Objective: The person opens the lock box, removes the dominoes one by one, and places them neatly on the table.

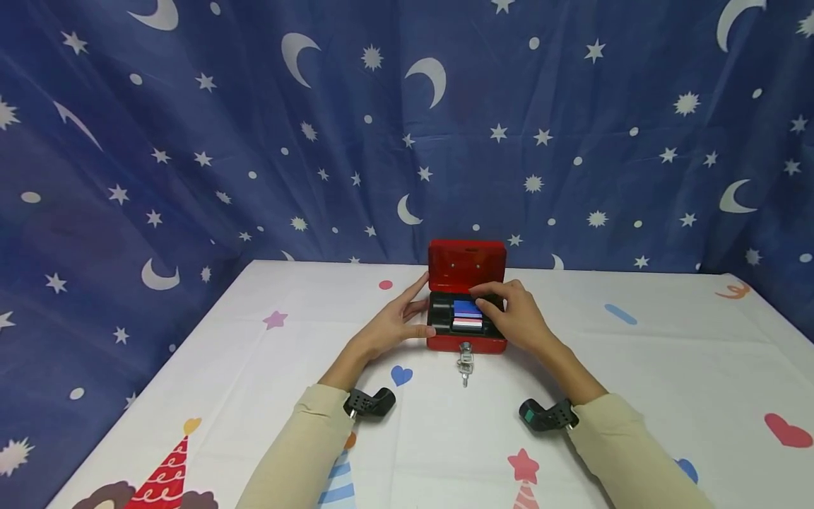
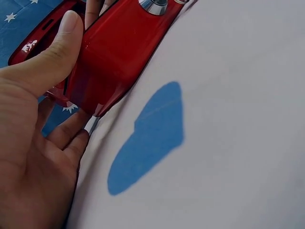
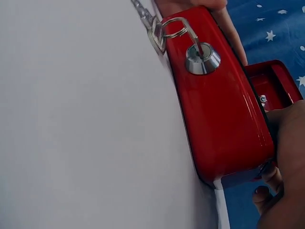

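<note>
A small red cash box (image 1: pixel 467 344) stands on the table with its lid (image 1: pixel 467 266) raised. Inside is a black tray (image 1: pixel 440 317) holding a stack of blue, white and red cards (image 1: pixel 467 311). My left hand (image 1: pixel 399 324) rests against the box's left side, thumb at the front corner and index finger reaching toward the lid. In the left wrist view, that thumb (image 2: pixel 57 55) lies along the box's end. My right hand (image 1: pixel 518 314) reaches into the tray from the right, its fingertips at the cards' far edge; whether they pinch a card is hidden.
Keys (image 1: pixel 466 366) hang from the lock (image 3: pixel 202 58) on the box's front. A white cloth (image 1: pixel 636 367) printed with colourful shapes covers the table. A blue curtain (image 1: pixel 356 85) with moons and stars hangs behind. Both wrists carry black camera bands (image 1: pixel 369 403).
</note>
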